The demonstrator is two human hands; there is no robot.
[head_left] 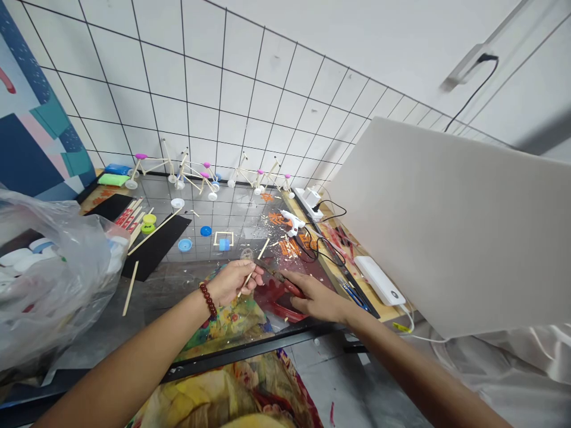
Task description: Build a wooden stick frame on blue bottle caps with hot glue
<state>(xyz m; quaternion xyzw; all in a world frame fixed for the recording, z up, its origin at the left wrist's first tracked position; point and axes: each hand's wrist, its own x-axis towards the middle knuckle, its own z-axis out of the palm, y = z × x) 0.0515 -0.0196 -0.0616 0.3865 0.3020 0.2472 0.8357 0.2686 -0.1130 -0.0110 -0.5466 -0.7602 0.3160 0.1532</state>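
Observation:
My left hand [238, 280], with a beaded bracelet on its wrist, is closed around a thin pale wooden stick [263, 248]. My right hand [314, 297] grips red-handled scissors [294, 289]. Their dark blades point left and meet the stick beside my left fingertips; whether they touch it I cannot tell. Beyond my hands on the glass-like tabletop lie a small square stick frame [223, 234] with a light blue block [224, 244], a blue cap [206, 230] and a light blue cap [185, 244].
A white glue gun [292, 222] lies among pale wood scraps, its cable to the right. Several stick models [209, 178] with pink tops line the wire grid. A plastic bag of caps [57, 267] bulges at left. A white power bank [379, 280] and large white board [459, 226] are at right.

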